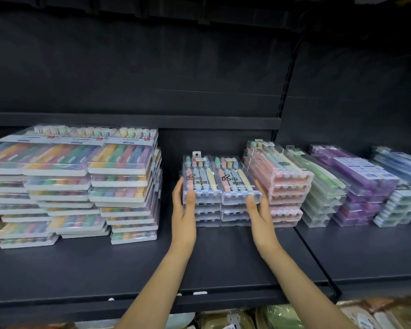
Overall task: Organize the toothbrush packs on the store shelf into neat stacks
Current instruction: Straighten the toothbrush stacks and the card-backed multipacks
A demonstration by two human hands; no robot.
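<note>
Two short stacks of clear toothbrush packs (221, 186) side by side mid-shelf (223, 262), set back from front edge, pastel brushes inside, hang tabs toward back. Edges pretty flush, lying flat.

Toothbrush packs (222, 186) stacked on shelf (223, 262)

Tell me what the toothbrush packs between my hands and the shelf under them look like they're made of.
The toothbrush packs look like clear, glossy hard plastic cases: the pastel brushes show through the lids, and the edges catch light. The shelf looks like dark, matte painted metal, judging by its flat, even surface and thin front lip, though the finish alone cannot confirm that.
</note>
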